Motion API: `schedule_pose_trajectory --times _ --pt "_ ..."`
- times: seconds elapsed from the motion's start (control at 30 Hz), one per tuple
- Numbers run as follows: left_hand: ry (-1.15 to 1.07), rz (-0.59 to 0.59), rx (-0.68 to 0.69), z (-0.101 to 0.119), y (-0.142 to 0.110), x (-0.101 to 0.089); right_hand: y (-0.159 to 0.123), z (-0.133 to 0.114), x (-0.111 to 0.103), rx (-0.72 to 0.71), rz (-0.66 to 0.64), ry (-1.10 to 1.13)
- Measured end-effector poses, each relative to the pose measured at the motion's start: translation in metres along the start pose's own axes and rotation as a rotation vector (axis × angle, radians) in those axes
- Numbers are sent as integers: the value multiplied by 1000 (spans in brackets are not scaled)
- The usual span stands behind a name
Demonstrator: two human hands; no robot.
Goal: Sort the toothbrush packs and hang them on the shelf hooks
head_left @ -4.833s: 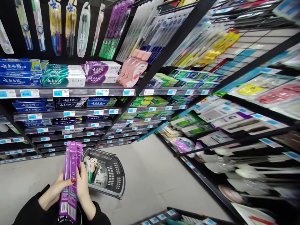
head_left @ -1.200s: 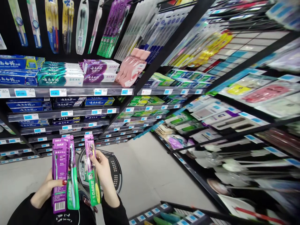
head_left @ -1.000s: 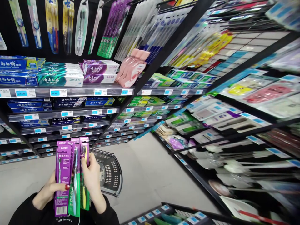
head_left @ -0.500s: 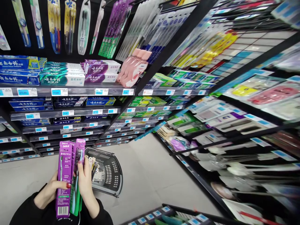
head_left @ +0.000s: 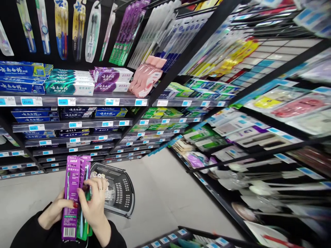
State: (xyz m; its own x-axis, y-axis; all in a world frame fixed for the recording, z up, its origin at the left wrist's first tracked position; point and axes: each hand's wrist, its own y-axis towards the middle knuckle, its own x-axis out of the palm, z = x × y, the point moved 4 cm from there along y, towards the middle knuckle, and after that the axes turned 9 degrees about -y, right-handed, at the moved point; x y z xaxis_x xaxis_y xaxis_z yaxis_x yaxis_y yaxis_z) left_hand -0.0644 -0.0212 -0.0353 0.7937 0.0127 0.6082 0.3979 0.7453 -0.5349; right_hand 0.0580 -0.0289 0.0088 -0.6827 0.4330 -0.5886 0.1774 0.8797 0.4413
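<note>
My left hand [head_left: 55,210] is closed round several purple toothbrush packs [head_left: 71,196], its thumb across the printed, barcoded side of the front one. The packs stand upright and slightly fanned, low in front of my body. Behind the front pack, to its right, a pack with a green lower part [head_left: 82,220] shows a light blue toothbrush through clear plastic. My right hand [head_left: 94,199] is at the right edge of this bunch, fingers bent, with thumb and forefinger against the packs. Its other fingers partly cover the packs at the back.
A dark shopping basket [head_left: 121,189] with goods inside is just beyond my right hand, above the grey floor [head_left: 155,196]. Ahead, a shelf [head_left: 100,100] bears toothpaste boxes [head_left: 69,86] beneath hanging toothbrushes [head_left: 93,32]. Along the right runs a rack of packaged utensils [head_left: 269,189].
My right hand has shifted its grip: the thumb and forefinger have come round to the front of the packs. The rear packs sit lower and closer behind the front one. My left hand stays put.
</note>
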Motion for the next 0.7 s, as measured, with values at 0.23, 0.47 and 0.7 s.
schedule_pose_trajectory --times 0.23,0.47,0.7 --pt "-4 68 11 -5 2 -8 -1 -11 3 6 92 -173" --pt "-27 -5 -37 -13 6 -13 5 -10 12 173 -191 94" --pt "-72 -45 18 -23 16 -26 -1 6 19 342 -76 502"
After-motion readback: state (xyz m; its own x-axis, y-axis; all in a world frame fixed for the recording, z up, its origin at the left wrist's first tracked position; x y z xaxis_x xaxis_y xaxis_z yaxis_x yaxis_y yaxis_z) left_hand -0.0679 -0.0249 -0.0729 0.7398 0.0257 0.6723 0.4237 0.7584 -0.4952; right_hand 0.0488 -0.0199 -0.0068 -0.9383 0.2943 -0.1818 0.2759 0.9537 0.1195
